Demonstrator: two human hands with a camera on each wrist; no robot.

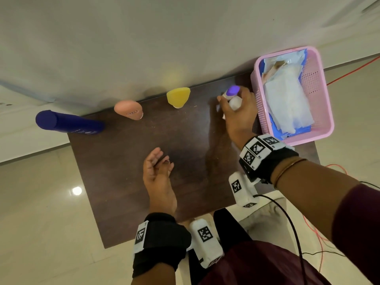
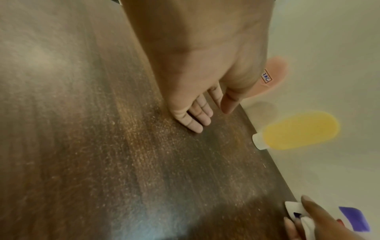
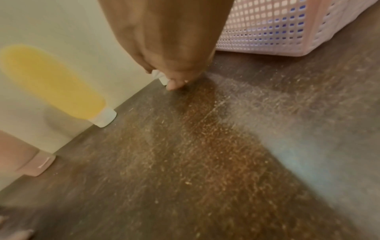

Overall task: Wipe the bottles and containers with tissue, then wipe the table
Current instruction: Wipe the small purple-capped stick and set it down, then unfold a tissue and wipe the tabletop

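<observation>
The right hand [image 1: 238, 112] is curled around a small white bottle with a purple cap [image 1: 232, 91], and a piece of white tissue [image 1: 235, 103] is pressed between the fingers and the bottle's body. The bottle stands upright at the far right part of the dark brown tabletop [image 1: 127, 171], its long axis is vertical and the cap points up, toward the head camera. It is just beside the pink basket [image 1: 327, 112], which stands at the right end of the tabletop and holds a pack of tissues [image 1: 287, 99]. In the right wrist view the fingertips [image 3: 172, 86] reach down close to the wood near the wall, and only a small white corner of what they hold shows there. The left hand [image 1: 158, 177] hovers over the middle of the tabletop with the fingers straight and relaxed, it holds nothing and it is well apart from the bottle. Along the far edge, near the wall, three other bottles stand upright in a row: a yellow bottle [image 1: 177, 97] on its white cap, nearest to the right hand, then a peach bottle [image 1: 128, 110], also on its cap, then a dark blue bottle [image 1: 67, 123] at the left corner. The wood surface shows many small pale specks in both wrist views.
</observation>
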